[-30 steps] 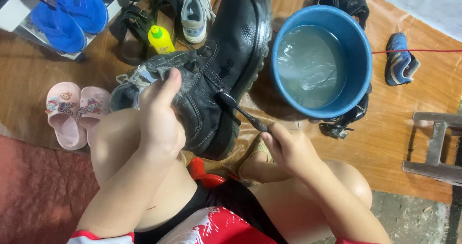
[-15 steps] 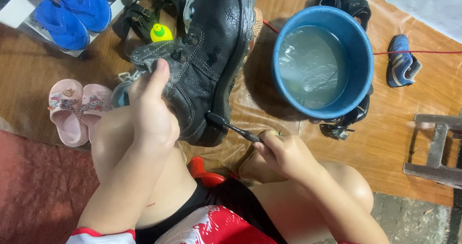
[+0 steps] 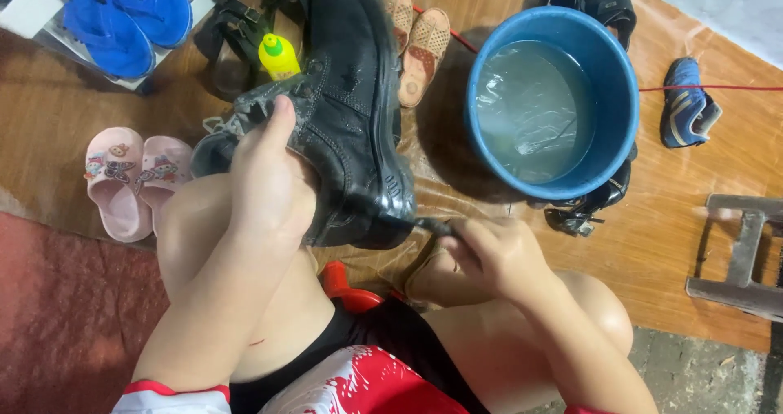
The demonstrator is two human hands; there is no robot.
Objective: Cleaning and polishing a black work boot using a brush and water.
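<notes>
Wooden floor (image 3: 81, 128), shoes scattered about: a black boot (image 3: 351, 112) is being scrubbed.
Boot is being gripped by the left hand (image 3: 269, 185); a brush (image 3: 428, 225) (mostly hidden) is being clenched in the right hand (image 3: 497, 255) at the wet sole edge, so cleaning is judged midway.

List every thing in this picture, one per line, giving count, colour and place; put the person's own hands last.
Boot: one, black, held over the left knee.
Brush: one, dark, at the boot's heel; mostly hidden.
Basin: one, blue, holding water, upper right.
Bottle: one, yellow with green cap, behind the boot.
Pink slippers: a pair, far left.
Blue sandals: a pair, top left.
Tan slippers: a pair, top centre.
Blue shoe: one, far right.
Left hand: grips the boot.
Right hand: holds the brush.
</notes>
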